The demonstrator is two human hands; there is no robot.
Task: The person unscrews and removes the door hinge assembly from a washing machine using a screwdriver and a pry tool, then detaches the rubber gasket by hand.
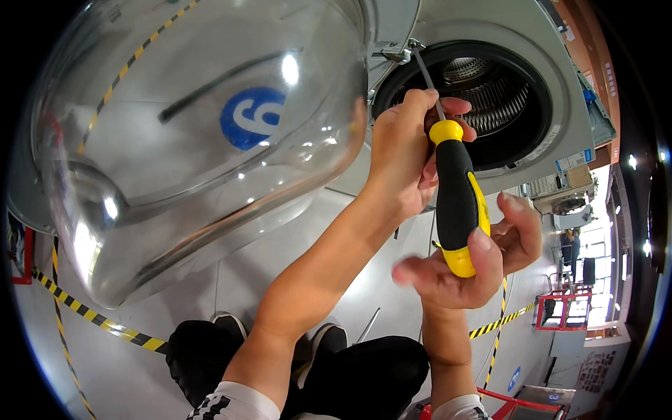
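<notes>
My left hand (pixel 399 154) holds the metal shaft of a screwdriver (pixel 451 185) with a black and yellow handle. The shaft rises to a metal hinge (pixel 413 52) at the left of a grey washing machine’s door opening. My right hand (pixel 483 252) is loosely curled around the handle’s lower end, some fingers lifted. Behind the hands is the machine’s open drum (pixel 497 112) with a dark rubber seal. The swung-open door, a large clear bowl (pixel 175 196), fills the left of the view, and a blue floor marking shows through it.
Black-and-yellow tape (pixel 105 322) crosses the tiled floor around my dark-clothed legs. A thin metal rod (pixel 367 323) lies between my arms. Red carts or stands (pixel 560 315), another machine (pixel 567 205) and a distant person (pixel 570 248) are at the right, a red frame (pixel 28 259) at far left.
</notes>
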